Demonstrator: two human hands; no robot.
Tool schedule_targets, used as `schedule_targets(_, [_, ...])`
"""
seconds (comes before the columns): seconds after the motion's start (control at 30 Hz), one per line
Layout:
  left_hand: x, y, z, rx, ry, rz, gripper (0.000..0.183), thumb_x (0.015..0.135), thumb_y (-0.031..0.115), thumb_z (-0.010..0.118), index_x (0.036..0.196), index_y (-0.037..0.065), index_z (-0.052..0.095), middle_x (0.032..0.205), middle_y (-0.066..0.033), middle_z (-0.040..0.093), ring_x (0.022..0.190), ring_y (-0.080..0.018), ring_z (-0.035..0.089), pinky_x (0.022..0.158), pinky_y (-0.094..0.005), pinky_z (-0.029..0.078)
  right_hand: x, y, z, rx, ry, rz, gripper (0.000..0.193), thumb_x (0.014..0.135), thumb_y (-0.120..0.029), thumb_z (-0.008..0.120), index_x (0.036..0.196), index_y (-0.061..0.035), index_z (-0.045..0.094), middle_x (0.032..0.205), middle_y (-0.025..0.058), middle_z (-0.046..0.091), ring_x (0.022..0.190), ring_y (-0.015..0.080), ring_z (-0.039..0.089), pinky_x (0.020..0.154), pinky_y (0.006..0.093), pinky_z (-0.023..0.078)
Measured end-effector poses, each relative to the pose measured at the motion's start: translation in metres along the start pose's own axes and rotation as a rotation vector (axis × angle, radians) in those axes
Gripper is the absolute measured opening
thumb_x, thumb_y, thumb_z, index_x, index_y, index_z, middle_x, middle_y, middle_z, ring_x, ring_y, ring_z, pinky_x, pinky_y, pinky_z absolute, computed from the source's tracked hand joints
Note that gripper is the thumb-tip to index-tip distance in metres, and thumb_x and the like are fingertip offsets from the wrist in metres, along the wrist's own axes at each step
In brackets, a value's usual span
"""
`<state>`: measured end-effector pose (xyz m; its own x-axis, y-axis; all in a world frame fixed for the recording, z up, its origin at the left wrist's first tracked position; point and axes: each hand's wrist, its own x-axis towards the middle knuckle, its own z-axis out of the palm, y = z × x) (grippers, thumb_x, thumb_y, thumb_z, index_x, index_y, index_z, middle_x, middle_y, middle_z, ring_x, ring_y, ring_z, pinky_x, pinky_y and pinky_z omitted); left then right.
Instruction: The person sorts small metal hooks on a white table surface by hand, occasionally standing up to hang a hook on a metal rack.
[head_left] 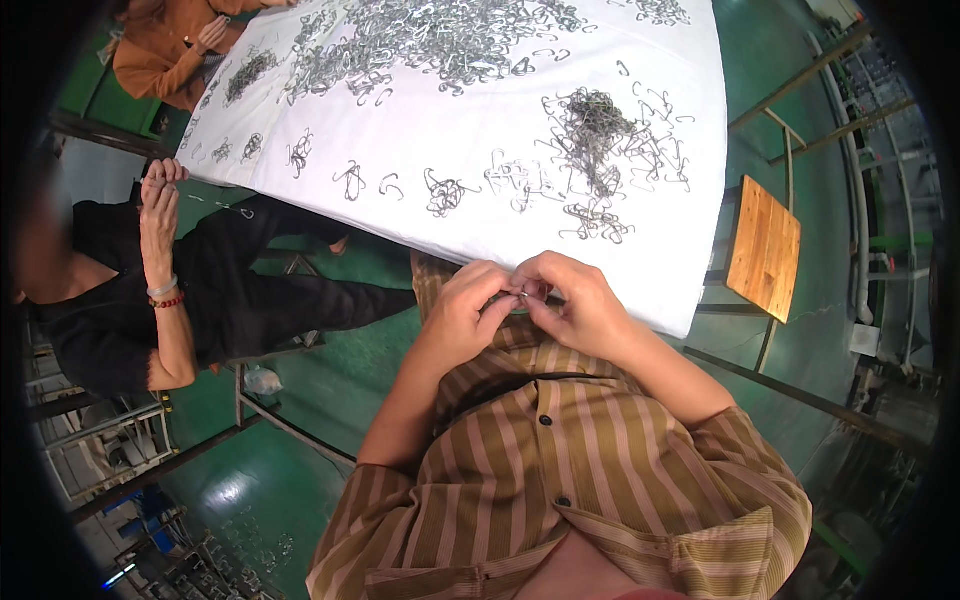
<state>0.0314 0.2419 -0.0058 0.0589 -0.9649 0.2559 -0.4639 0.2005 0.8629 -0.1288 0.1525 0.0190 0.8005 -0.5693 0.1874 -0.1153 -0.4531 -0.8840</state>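
My left hand (466,308) and my right hand (572,296) meet just off the near edge of the white-covered table (400,130). Both are closed in a pinch, thumbs against forefingers, on a small shiny metal piece (525,294). My fingers cover most of it, so its full shape is hidden. Beyond my hands, bent wire hooks (598,222) lie in a loose cluster. Behind them sits a darker heap of wire hooks (595,125). To the left are a lighter group of clips (517,182) and a small bunch of dark hooks (446,193).
A large spread of metal hooks (430,45) covers the table's far side. At left, a person in black (95,270) holds up a short chain (222,205); another in an orange top (165,62) works farther off. A wooden stool (765,248) stands at right on the green floor.
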Motion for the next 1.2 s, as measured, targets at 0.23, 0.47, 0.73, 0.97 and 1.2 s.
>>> schedule_targets(0.23, [0.004, 0.0, 0.002, -0.054, 0.035, 0.02, 0.009, 0.076, -0.001, 0.061, 0.083, 0.0, 0.055, 0.079, -0.0114, 0.057, 0.073, -0.0272, 0.055, 0.065, -0.0341, 0.044, -0.011, 0.011, 0.0, 0.033, 0.06, 0.153, 0.017, 0.072, 0.001, 0.07, 0.085, -0.0016, 0.061, 0.073, 0.0082, 0.057, 0.061, 0.0193, 0.057, 0.055, 0.0287, 0.046])
schedule_targets(0.47, [0.018, -0.007, -0.01, -0.227, -0.136, -0.074, 0.009, 0.077, -0.005, 0.061, 0.085, -0.004, 0.061, 0.08, -0.0123, 0.059, 0.074, -0.0231, 0.058, 0.067, -0.029, 0.045, -0.019, 0.016, -0.003, -0.028, 0.109, 0.095, 0.009, 0.073, 0.001, 0.068, 0.079, -0.0001, 0.061, 0.071, 0.0094, 0.058, 0.061, 0.0214, 0.058, 0.055, 0.0298, 0.046])
schedule_targets(0.73, [0.07, -0.044, 0.051, 0.459, 0.0, 0.283, 0.006, 0.071, 0.005, 0.061, 0.073, 0.0, 0.063, 0.073, -0.0097, 0.059, 0.07, -0.0266, 0.057, 0.067, -0.0339, 0.049, -0.028, 0.018, -0.001, -0.022, 0.105, 0.121, 0.009, 0.072, 0.002, 0.068, 0.077, 0.0002, 0.06, 0.071, 0.0104, 0.058, 0.061, 0.0229, 0.058, 0.055, 0.0312, 0.046])
schedule_targets(0.97, [0.09, -0.034, 0.072, 0.871, -0.252, 0.356, 0.008, 0.061, 0.003, 0.058, 0.069, 0.002, 0.061, 0.073, -0.009, 0.058, 0.072, -0.024, 0.057, 0.065, -0.0319, 0.051, -0.033, 0.019, 0.001, -0.009, 0.144, 0.11, 0.009, 0.071, 0.002, 0.068, 0.076, 0.0005, 0.06, 0.07, 0.0103, 0.058, 0.061, 0.0228, 0.057, 0.054, 0.0311, 0.046])
schedule_targets(1.2, [0.094, -0.037, 0.055, 0.531, -0.182, 0.075, 0.005, 0.068, 0.001, 0.061, 0.073, 0.0, 0.062, 0.072, -0.0091, 0.061, 0.064, -0.0191, 0.059, 0.057, -0.0288, 0.048, -0.032, 0.021, 0.004, -0.003, 0.146, 0.124, 0.008, 0.072, 0.002, 0.067, 0.076, 0.0001, 0.061, 0.069, 0.0095, 0.058, 0.059, 0.0201, 0.057, 0.054, 0.0292, 0.046])
